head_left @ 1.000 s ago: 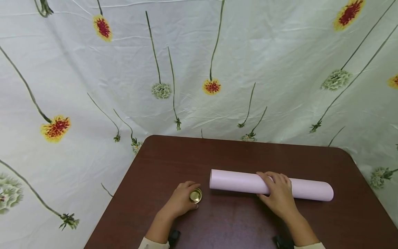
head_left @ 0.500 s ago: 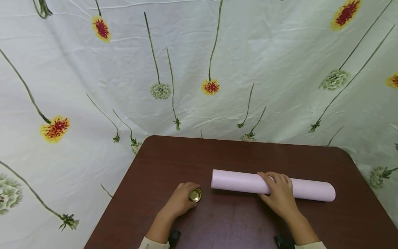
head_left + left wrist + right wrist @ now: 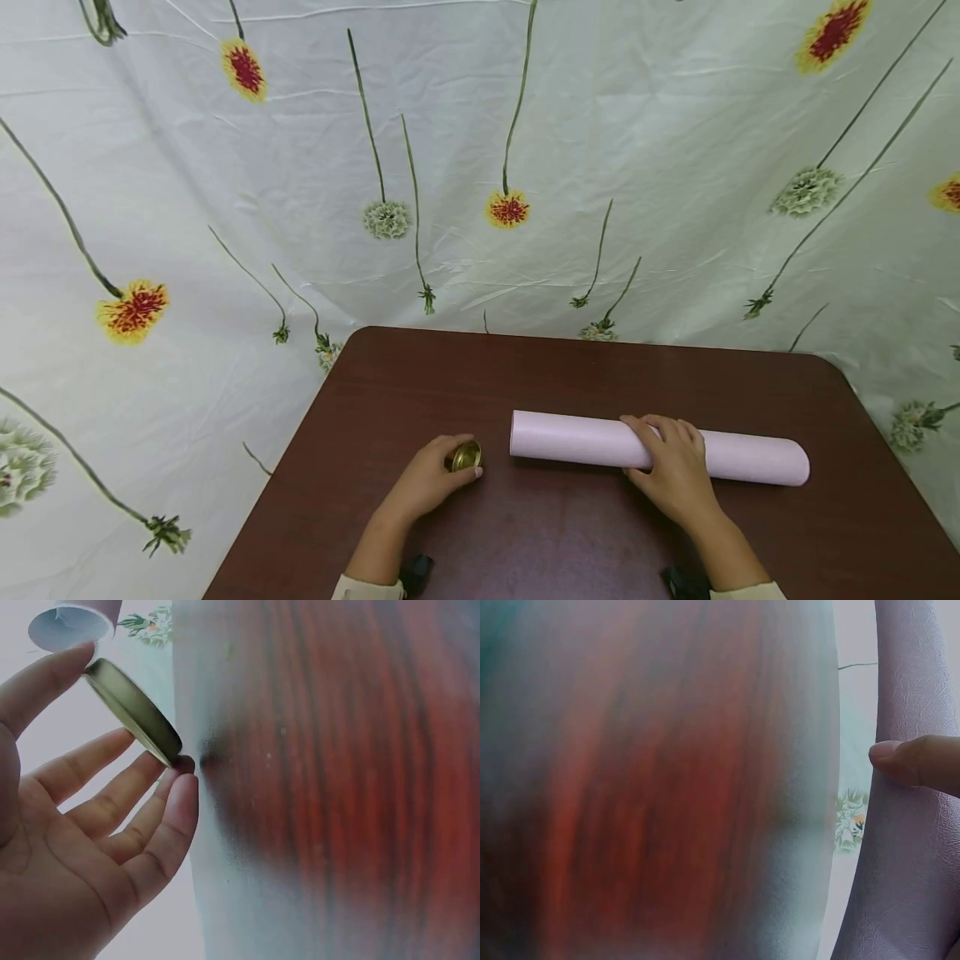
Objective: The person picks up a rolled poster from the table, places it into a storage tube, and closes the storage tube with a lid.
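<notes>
Left hand (image 3: 429,483) sits on the left half of the dark wood table (image 3: 570,533), pinching a small round gold lid (image 3: 466,456) between thumb and fingertips. Left wrist view: the lid (image 3: 132,712) is tilted up on edge, thumb on its upper rim, the other fingers (image 3: 176,806) only loosely bent and fanned beneath it, lower edge right at the tabletop; can't tell if it actually touches. Lid is just left of the open end of a pale pink roll (image 3: 660,447), near it but apart. The roll lies flat across the middle of the table, running left to right. Right hand (image 3: 675,471) is draped over the roll a bit right of its centre, fingers close together and curved over the top, thumb on the near side. Right wrist view confirms the thumb tip (image 3: 900,759) pressed against the textured pink surface (image 3: 907,885). Behind the table hangs a white cloth with printed flowers (image 3: 480,150).
</notes>
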A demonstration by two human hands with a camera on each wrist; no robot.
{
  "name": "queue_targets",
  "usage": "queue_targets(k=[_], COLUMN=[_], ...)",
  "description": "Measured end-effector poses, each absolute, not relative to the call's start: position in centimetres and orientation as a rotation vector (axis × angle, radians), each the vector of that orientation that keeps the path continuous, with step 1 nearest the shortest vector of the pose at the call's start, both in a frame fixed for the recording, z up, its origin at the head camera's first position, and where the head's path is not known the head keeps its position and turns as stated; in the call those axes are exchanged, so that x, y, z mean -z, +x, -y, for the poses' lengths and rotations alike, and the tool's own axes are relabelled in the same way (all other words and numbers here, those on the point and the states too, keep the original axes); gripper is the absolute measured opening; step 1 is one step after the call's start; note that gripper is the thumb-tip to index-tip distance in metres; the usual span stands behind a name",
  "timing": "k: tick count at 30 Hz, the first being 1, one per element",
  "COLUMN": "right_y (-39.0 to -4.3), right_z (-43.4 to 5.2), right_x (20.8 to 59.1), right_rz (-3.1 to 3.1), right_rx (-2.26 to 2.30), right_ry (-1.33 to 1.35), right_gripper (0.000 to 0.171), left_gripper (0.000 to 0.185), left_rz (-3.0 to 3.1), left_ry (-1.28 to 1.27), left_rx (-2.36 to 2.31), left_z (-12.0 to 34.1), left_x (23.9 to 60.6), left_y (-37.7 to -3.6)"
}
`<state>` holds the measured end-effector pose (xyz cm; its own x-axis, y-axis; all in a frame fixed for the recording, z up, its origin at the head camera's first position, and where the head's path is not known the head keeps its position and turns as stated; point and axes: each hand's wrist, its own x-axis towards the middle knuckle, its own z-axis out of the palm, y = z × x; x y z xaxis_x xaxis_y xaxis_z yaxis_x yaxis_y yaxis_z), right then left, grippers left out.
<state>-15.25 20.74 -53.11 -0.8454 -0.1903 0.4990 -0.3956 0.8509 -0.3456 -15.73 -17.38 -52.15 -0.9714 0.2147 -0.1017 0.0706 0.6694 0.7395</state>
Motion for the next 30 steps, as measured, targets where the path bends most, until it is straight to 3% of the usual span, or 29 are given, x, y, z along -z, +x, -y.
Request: queue_targets(k=[10, 30], right_y=[-15.1, -14.6], right_z=[-20.6, -19.7], right_x=[53.3, 53.1], right_rz=[2.575, 2.570], right_rx=[-0.613, -0.615], right_ry=[0.435, 0.440], right_gripper=[0.082, 0.085], left_gripper=[0.063, 0.060], left_rz=[-2.611, -2.579], left_ry=[0.120, 0.166], left_rx=[-1.338, -1.511], left_z=[17.2, 15.8], left_x=[51.8, 50.9], left_y=[-15.4, -15.5])
